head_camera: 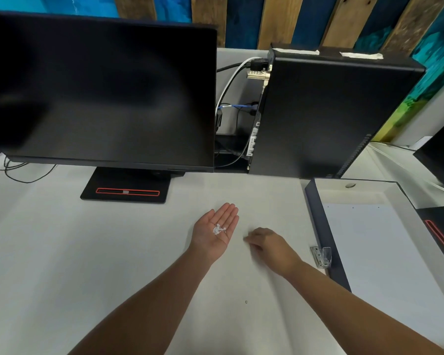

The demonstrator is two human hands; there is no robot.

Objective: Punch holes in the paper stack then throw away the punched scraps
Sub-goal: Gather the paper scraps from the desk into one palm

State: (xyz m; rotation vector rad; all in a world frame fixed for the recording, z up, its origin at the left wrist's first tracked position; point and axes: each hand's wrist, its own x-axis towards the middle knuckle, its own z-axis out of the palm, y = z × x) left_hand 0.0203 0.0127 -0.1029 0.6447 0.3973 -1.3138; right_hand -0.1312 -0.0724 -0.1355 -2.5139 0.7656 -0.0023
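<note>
My left hand (217,230) lies palm up over the white desk, fingers flat and together, with a small heap of white punched scraps (219,229) resting in the palm. Just to its right, my right hand (265,243) is palm down on the desk with the fingertips pinched together at the surface; whether a scrap is between them cannot be seen. The metal hole punch (321,257) sits at the left rim of a dark-sided tray (318,221). The paper stack (385,252) lies inside that tray, with small holes near its top edge.
A black monitor (98,93) on a stand with a red-outlined base (126,192) fills the left back. A black computer tower (323,116) with cables stands behind the tray. A tiny dark ring (246,301) lies on the desk between my forearms.
</note>
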